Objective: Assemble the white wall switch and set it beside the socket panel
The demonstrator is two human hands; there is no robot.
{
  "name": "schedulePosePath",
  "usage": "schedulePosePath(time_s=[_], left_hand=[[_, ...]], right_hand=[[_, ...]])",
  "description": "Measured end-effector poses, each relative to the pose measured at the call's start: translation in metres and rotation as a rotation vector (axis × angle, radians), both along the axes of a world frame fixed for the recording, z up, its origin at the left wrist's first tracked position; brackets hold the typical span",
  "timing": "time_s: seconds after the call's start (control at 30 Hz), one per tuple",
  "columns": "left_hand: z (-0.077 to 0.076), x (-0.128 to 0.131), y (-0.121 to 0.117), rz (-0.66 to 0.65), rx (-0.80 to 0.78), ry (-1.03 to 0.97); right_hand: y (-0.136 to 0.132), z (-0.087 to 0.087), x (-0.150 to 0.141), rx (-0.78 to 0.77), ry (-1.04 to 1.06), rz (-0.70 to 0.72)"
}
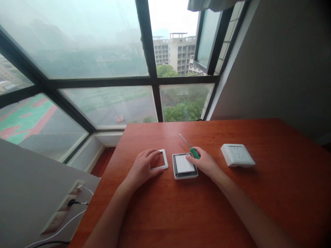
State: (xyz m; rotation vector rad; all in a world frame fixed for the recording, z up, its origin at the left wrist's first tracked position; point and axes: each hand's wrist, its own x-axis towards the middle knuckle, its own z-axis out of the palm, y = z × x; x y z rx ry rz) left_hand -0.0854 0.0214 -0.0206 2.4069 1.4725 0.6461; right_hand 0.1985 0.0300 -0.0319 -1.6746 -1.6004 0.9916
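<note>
My left hand (144,164) grips a white square frame (165,159), a cover plate with an open middle, low over the wooden table. Just right of it lies a wall switch (184,165) in a white box, its grey inner rim exposed around a white panel. My right hand (204,161) is closed round the green handle of a screwdriver (193,152), whose metal shaft points up and left. The right thumb reaches onto the switch's white panel. Part of the frame is hidden behind my left fingers.
A white wall socket (239,155) in its box sits to the right on the brown table (165,213). Large windows (103,103) stand beyond the far edge. At the lower left, wall outlets (66,202) have plugs and cables in them.
</note>
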Motion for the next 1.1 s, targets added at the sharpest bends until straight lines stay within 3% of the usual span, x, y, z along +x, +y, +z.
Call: schedulePosePath(time_s=[0.2,0.37,0.53,0.67,1.1], left_hand=[[0.017,0.009,-0.003,0.063,0.003,-0.206],[0.033,0.044,-0.01,-0.109,-0.027,-0.241],[0.028,0.084,-0.015,-0.17,-0.028,-0.151],[0.023,0.099,-0.019,-0.159,-0.007,-0.052],[0.014,0.091,-0.02,-0.176,-0.052,-0.071]], right_hand=[[-0.002,-0.002,0.002,0.0,0.063,-0.007],[-0.008,0.001,0.006,-0.027,0.151,-0.019],[-0.018,0.004,0.012,-0.057,0.228,-0.024],[-0.025,0.001,0.014,-0.043,0.262,-0.024],[-0.028,-0.005,0.011,0.059,0.192,-0.028]])
